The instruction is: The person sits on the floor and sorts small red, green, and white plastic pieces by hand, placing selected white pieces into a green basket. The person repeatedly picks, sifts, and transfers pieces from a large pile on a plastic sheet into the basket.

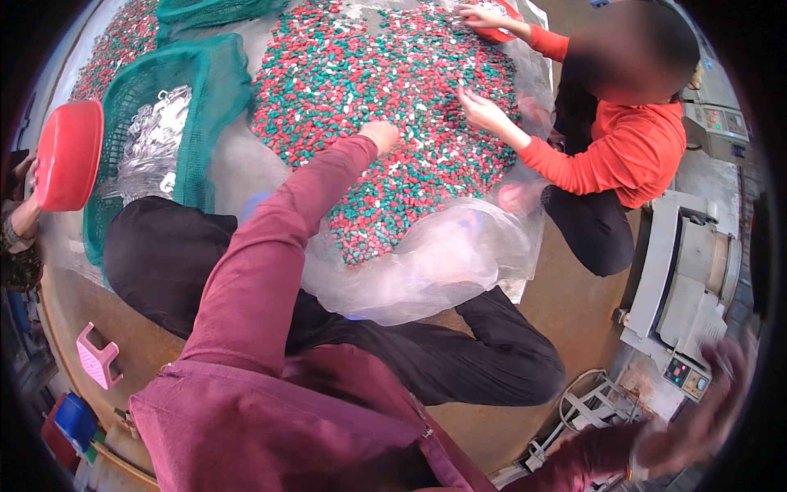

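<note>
A wide spread of small red, green and white pieces (393,193) covers the sheet before me. My left hand (381,136) reaches onto its middle, fingers curled inward; whatever lies within them is hidden. At the lower right my right hand (697,418) is raised away from the pieces, its fingers apart and blurred, with nothing seen in it. Clear plastic sheeting (443,266) lies bunched at the near edge of the pieces, by my legs. Across from me on the right, a person in an orange-red top has one hand (485,115) over the pieces and the other by a red bowl (502,25).
A green mesh-lined basket (220,82) at left holds silvery metal parts (156,139). Beside it, another person's hand holds a red basin (70,156). A pink stool (98,357) and blue container (75,421) stand lower left. Grey machinery (680,279) lines the right side.
</note>
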The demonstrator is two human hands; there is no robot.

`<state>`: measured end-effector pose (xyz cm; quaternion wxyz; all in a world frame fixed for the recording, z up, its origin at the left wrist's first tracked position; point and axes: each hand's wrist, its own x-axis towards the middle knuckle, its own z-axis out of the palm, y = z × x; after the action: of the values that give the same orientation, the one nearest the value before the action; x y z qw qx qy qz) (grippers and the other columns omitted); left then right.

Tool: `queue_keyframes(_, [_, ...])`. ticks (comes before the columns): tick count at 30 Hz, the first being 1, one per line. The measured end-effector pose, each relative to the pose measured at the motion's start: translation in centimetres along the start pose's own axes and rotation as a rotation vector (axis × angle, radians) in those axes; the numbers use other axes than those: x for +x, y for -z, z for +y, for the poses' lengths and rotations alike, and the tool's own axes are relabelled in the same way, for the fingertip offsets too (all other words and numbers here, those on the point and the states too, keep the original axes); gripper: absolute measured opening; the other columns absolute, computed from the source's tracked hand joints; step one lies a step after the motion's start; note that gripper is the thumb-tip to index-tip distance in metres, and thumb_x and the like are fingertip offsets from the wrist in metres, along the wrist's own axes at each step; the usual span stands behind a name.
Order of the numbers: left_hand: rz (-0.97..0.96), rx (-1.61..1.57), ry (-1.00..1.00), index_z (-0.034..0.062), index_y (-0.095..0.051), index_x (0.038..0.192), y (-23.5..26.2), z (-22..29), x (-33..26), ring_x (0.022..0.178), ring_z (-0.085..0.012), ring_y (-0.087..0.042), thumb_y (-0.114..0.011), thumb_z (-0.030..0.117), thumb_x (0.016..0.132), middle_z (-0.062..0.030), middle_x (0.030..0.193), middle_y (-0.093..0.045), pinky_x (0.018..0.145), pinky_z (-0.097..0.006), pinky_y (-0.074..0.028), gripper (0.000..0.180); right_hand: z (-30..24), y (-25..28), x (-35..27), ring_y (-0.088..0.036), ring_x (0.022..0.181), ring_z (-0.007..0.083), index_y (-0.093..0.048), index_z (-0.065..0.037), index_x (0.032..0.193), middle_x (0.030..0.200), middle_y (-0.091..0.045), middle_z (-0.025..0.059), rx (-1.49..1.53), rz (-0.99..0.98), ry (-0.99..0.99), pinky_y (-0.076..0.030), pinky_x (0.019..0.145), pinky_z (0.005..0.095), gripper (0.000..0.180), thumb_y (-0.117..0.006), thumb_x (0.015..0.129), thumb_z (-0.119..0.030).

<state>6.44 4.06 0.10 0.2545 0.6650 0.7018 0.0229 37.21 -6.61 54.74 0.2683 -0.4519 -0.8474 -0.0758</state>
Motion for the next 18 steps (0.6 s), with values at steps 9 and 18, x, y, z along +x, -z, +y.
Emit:
queue_keyframes(9, [0.167, -0.515, 0.074, 0.0048, -0.07, 0.093, 4.6, -4.0, -5.0, 0.074, -0.0141, -0.061, -0.071, 0.031, 0.083, -0.0078, 0.075, -0.064, 0.067, -0.032, -0.048, 0.028, 7.2, -47.7, -8.5, -0.051, 0.074, 0.0159, -0.055, -0.007, 0.11, 0.09, -0.055, 0.0031, 1.632, -0.915, -1.264, -0.048, 0.07, 0.0348, 0.034, -0.055, 0.076, -0.012])
queue_keyframes(18, [-0.103, -2.221, -0.023, 0.0035, -0.055, 0.115, 5.4, -3.3, -8.0, 0.059, -0.0047, -0.04, -0.054, 0.022, 0.097, 0.0026, 0.074, -0.048, 0.05, -0.021, -0.034, 0.026, 5.8, -55.6, -14.6, -0.054, 0.102, 0.0372, -0.06, -0.002, 0.109, 0.108, -0.054, 0.0184, 0.136, -0.653, -0.103, -0.053, 0.075, 0.0488, 0.033, -0.065, 0.08, -0.017])
